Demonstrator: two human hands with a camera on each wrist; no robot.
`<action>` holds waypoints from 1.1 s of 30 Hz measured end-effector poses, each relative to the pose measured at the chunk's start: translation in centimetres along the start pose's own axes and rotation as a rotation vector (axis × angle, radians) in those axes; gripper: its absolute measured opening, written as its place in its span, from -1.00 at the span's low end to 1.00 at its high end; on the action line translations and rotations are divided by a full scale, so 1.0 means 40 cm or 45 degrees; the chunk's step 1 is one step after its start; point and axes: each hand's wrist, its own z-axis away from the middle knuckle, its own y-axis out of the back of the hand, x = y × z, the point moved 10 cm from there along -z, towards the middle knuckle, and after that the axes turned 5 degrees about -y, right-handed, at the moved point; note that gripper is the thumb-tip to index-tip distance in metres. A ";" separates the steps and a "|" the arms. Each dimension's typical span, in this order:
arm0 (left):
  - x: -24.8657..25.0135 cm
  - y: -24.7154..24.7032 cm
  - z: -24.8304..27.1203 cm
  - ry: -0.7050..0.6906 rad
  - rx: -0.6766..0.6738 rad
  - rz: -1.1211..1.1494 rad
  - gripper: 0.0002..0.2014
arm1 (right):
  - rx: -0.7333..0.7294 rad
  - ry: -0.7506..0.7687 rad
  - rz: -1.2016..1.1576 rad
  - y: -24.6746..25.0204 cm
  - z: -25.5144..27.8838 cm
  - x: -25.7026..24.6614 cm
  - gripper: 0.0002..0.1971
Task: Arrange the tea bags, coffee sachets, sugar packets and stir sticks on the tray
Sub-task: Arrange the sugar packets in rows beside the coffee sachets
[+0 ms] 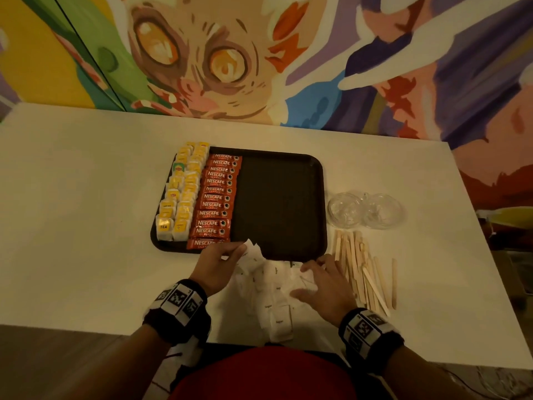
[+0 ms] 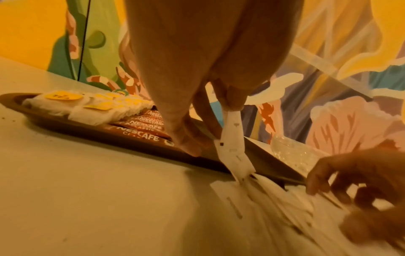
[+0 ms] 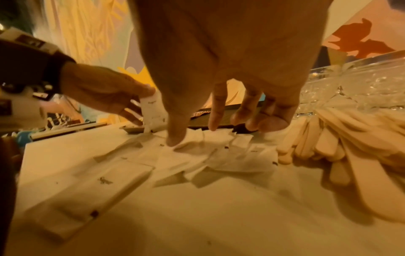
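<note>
Sugar packets (image 1: 271, 295): loose white heap on table at tray's (image 1: 317, 180) near edge | left hand (image 1: 219, 264): thumb and fingers pinch several packets by top edges | right hand (image 1: 323, 284): fingers spread, relaxed, fingertips resting on heap | handling: likely light, limp, slippery paper; pinch at an edge.
</note>
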 end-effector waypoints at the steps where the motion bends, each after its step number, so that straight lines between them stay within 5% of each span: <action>1: -0.004 0.010 -0.003 0.012 0.014 0.038 -0.84 | -0.026 0.004 0.025 -0.005 0.001 -0.005 -0.41; 10: -0.046 0.070 -0.024 0.320 0.189 0.654 -0.91 | -0.108 0.068 -0.050 -0.013 -0.007 -0.045 -0.76; 16: 0.002 0.102 -0.070 0.288 0.101 0.650 -0.91 | -0.107 0.008 -0.095 -0.002 -0.030 -0.046 -0.84; 20: 0.036 0.137 -0.106 0.243 0.101 0.600 -0.69 | -0.159 -0.067 -0.167 -0.013 -0.047 -0.037 -0.94; 25: 0.073 0.159 -0.139 0.114 0.014 0.529 -0.58 | -0.102 0.051 -0.328 0.050 -0.072 -0.072 -0.80; 33: 0.048 0.201 -0.182 0.062 0.158 0.397 -0.79 | -0.065 0.069 -1.125 0.170 -0.168 -0.161 -0.90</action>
